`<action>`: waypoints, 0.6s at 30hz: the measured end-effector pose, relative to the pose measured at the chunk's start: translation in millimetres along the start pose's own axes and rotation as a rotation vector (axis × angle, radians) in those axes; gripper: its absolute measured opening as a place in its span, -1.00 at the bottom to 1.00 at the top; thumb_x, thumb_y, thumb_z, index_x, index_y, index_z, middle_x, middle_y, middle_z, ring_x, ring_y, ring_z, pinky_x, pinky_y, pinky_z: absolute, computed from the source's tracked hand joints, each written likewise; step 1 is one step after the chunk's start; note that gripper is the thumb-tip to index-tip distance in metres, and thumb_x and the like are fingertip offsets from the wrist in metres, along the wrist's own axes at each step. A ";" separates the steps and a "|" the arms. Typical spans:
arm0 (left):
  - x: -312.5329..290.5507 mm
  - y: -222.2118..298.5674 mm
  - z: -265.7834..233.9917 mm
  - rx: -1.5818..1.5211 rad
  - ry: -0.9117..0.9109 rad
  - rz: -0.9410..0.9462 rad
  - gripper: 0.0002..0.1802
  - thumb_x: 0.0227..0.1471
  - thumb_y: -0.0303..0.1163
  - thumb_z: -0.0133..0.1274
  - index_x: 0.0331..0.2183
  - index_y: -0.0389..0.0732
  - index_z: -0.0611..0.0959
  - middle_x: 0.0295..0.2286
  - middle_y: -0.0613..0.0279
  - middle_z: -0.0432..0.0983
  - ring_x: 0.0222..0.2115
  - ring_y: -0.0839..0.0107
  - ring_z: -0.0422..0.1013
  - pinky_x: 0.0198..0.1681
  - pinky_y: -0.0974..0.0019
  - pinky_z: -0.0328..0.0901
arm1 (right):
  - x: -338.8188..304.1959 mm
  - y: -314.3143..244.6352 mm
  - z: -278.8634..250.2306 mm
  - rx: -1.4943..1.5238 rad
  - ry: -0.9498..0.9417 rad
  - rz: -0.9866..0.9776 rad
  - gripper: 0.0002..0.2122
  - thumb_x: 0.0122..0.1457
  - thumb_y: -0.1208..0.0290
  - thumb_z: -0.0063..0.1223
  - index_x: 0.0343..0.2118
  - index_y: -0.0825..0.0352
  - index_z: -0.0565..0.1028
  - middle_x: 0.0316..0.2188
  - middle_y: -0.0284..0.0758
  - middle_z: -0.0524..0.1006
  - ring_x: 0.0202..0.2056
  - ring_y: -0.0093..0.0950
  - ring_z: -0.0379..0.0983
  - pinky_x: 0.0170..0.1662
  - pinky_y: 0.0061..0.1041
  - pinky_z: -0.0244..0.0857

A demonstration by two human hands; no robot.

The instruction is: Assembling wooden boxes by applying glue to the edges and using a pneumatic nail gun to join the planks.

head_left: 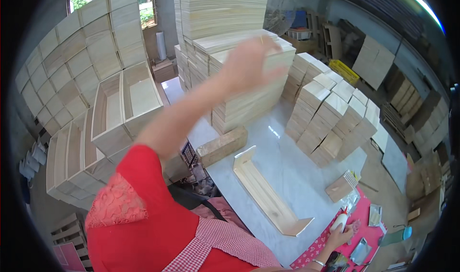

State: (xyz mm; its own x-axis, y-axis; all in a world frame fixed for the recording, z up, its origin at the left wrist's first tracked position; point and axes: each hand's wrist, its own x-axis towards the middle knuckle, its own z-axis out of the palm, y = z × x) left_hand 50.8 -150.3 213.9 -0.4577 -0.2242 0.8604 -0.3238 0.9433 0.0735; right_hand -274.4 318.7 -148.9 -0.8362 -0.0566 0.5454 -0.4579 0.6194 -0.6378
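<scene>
Our left hand (248,63) is blurry, fingers apart, near the boards (254,97); our right hand (338,237) holds the white bottle (339,220)

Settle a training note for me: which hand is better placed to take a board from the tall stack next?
Probably the left hand: it is raised, though blurred, in front of the tall stack. The right hand is much farther off, at the white bottle.

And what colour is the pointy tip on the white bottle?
Red. The tip of the white bottle shows best in the head view.
</scene>
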 end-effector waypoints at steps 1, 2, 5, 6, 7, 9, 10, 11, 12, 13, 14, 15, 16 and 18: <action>26.7 -34.0 1.0 0.173 -0.052 -0.116 -0.43 -0.04 0.11 0.20 -0.22 -0.21 0.65 -0.22 0.01 0.56 -0.18 0.01 0.50 -0.07 0.05 0.39 | 0.3 2.4 -2.3 0.077 0.040 -0.031 -0.70 0.13 0.45 0.18 -0.16 0.48 0.38 -0.21 -0.14 0.40 -0.14 -0.25 0.37 0.01 -0.31 0.26; 52.4 -64.3 -2.9 0.383 -0.211 -0.215 -0.34 0.00 0.21 0.13 -0.22 -0.26 0.68 -0.22 -0.01 0.58 -0.14 0.03 0.50 -0.04 0.06 0.39 | 1.3 -4.1 -8.2 0.078 0.043 -0.034 -0.70 0.13 0.45 0.18 -0.16 0.48 0.38 -0.21 -0.14 0.40 -0.14 -0.25 0.37 0.01 -0.31 0.26; 78.2 -148.0 0.3 0.523 -0.644 -0.487 -0.12 -0.10 0.36 0.14 -0.19 -0.38 0.68 -0.14 -0.10 0.58 -0.14 -0.01 0.50 -0.03 0.06 0.37 | -4.9 -32.5 -38.0 0.105 0.009 0.087 -0.72 0.20 0.45 0.13 -0.10 0.49 0.40 -0.17 -0.13 0.43 -0.13 -0.27 0.41 0.02 -0.35 0.29; 77.0 -167.3 4.5 0.524 -0.682 -0.536 -0.06 -0.16 0.40 0.17 -0.20 -0.42 0.68 -0.13 -0.13 0.58 -0.15 -0.03 0.51 -0.04 0.06 0.37 | -5.5 -27.7 -40.7 0.105 0.019 0.087 -0.72 0.20 0.45 0.13 -0.10 0.49 0.40 -0.17 -0.13 0.43 -0.13 -0.27 0.41 0.02 -0.35 0.29; 77.7 -170.4 7.3 0.513 -0.681 -0.527 -0.06 -0.16 0.40 0.17 -0.20 -0.42 0.68 -0.13 -0.13 0.58 -0.15 -0.03 0.51 -0.04 0.06 0.37 | -8.4 -16.0 -46.2 0.057 0.045 0.047 -0.73 0.21 0.44 0.12 -0.10 0.48 0.40 -0.18 -0.14 0.44 -0.14 -0.28 0.42 0.00 -0.36 0.30; 72.1 -164.6 2.9 0.480 -0.781 -0.604 -0.02 -0.21 0.40 0.21 -0.16 -0.43 0.66 -0.12 -0.15 0.57 -0.14 0.00 0.51 -0.04 0.07 0.38 | -12.2 -17.7 -59.9 -0.033 0.084 -0.040 -0.74 0.23 0.42 0.11 -0.12 0.47 0.41 -0.20 -0.16 0.46 -0.15 -0.30 0.44 -0.03 -0.37 0.32; 70.5 -161.3 1.3 0.464 -0.831 -0.644 0.00 -0.24 0.40 0.23 -0.14 -0.43 0.66 -0.11 -0.16 0.56 -0.13 0.01 0.51 -0.05 0.07 0.38 | -12.7 -20.0 -63.6 -0.036 0.088 -0.042 -0.74 0.23 0.42 0.11 -0.12 0.47 0.41 -0.20 -0.16 0.46 -0.15 -0.30 0.44 -0.03 -0.37 0.32; 70.8 -157.9 -0.3 0.459 -0.828 -0.644 0.00 -0.24 0.40 0.23 -0.14 -0.43 0.66 -0.11 -0.16 0.56 -0.13 0.01 0.51 -0.05 0.07 0.38 | -14.7 -22.5 -67.9 -0.031 0.078 -0.036 -0.74 0.23 0.41 0.11 -0.11 0.47 0.41 -0.20 -0.17 0.46 -0.15 -0.31 0.44 -0.04 -0.37 0.33; 72.7 -153.7 -3.3 0.454 -0.815 -0.696 0.00 -0.25 0.39 0.25 -0.12 -0.42 0.65 -0.09 -0.15 0.55 -0.11 0.03 0.51 -0.04 0.08 0.38 | -15.7 -26.4 -71.4 -0.025 0.067 -0.031 -0.73 0.24 0.41 0.11 -0.10 0.46 0.41 -0.20 -0.17 0.47 -0.15 -0.32 0.44 -0.05 -0.38 0.34; 73.1 -145.3 -7.9 0.449 -0.806 -0.745 0.00 -0.26 0.38 0.26 -0.10 -0.40 0.64 -0.08 -0.15 0.55 -0.09 0.05 0.50 -0.04 0.08 0.37 | -17.8 -34.0 -75.9 -0.022 0.053 -0.021 -0.73 0.24 0.40 0.11 -0.10 0.46 0.41 -0.20 -0.18 0.48 -0.15 -0.33 0.44 -0.06 -0.38 0.34; 73.1 -141.3 -10.6 0.445 -0.797 -0.795 0.01 -0.28 0.37 0.27 -0.08 -0.39 0.63 -0.07 -0.14 0.54 -0.07 0.07 0.49 -0.04 0.09 0.37 | -17.5 -37.5 -77.2 -0.024 0.054 -0.020 -0.73 0.24 0.40 0.11 -0.10 0.46 0.41 -0.20 -0.18 0.48 -0.15 -0.33 0.44 -0.06 -0.38 0.34; 71.4 -142.3 -10.7 0.444 -0.797 -0.793 0.01 -0.28 0.37 0.27 -0.08 -0.39 0.63 -0.07 -0.14 0.54 -0.07 0.07 0.49 -0.04 0.09 0.37 | -16.9 -40.4 -78.0 -0.024 0.056 -0.016 -0.73 0.25 0.40 0.11 -0.09 0.46 0.41 -0.19 -0.18 0.48 -0.14 -0.33 0.44 -0.06 -0.39 0.34; 68.8 -145.2 -9.9 0.505 -0.702 -0.719 -0.01 -0.30 0.36 0.29 -0.08 -0.36 0.62 -0.07 -0.11 0.54 -0.06 0.07 0.49 -0.03 0.07 0.36 | -15.8 -43.8 -78.0 -0.022 0.058 -0.012 -0.73 0.25 0.40 0.10 -0.09 0.45 0.40 -0.18 -0.18 0.48 -0.14 -0.33 0.44 -0.06 -0.39 0.35; 65.8 -148.0 -9.5 0.622 -0.509 -0.565 -0.03 -0.34 0.34 0.32 -0.07 -0.28 0.61 -0.07 -0.05 0.54 -0.04 0.08 0.47 -0.01 0.05 0.33 | -13.3 -63.6 -77.9 -0.016 0.062 -0.004 -0.72 0.25 0.39 0.10 -0.08 0.45 0.40 -0.18 -0.18 0.48 -0.13 -0.34 0.44 -0.07 -0.40 0.35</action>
State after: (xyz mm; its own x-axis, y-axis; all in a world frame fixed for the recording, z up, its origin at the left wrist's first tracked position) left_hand 76.4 -302.3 264.4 -0.3567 -0.8192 0.4492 -0.9162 0.4007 0.0032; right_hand -210.7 341.0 -73.2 -0.8138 -0.0112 0.5810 -0.4561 0.6318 -0.6267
